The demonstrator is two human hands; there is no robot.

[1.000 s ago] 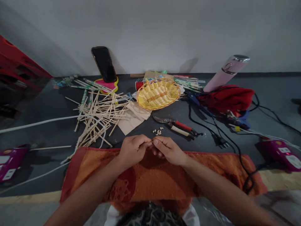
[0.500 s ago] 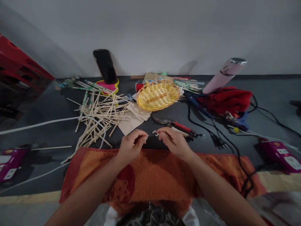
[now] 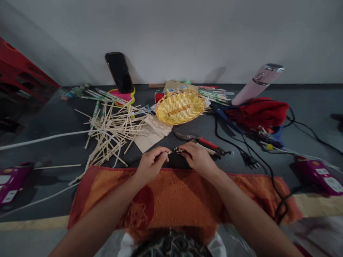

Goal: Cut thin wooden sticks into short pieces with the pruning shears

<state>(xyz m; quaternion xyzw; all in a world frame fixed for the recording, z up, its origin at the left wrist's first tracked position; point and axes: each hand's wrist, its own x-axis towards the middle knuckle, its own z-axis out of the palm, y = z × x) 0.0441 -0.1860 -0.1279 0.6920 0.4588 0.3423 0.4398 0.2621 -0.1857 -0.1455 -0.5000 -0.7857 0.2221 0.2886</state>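
My left hand is closed in a pinch, with a small pale piece of wooden stick at its fingertips. Opposite it, my right hand has its fingers curled at a little cluster of short cut stick pieces on the dark tabletop. Whether those fingers grip a piece is hidden. Just beyond my right hand lie red-handled pruning shears. An orange towel spreads under both wrists.
Loose wooden sticks are heaped at left beside brown paper. A yellow woven basket sits behind the hands. A phone leans on the wall. At right are a pink flask, red cloth and black cords.
My right hand's fingers have lowered and curled closer to the cut pieces. My left hand has shifted slightly right, its small piece now showing more plainly. The view has tilted a little.
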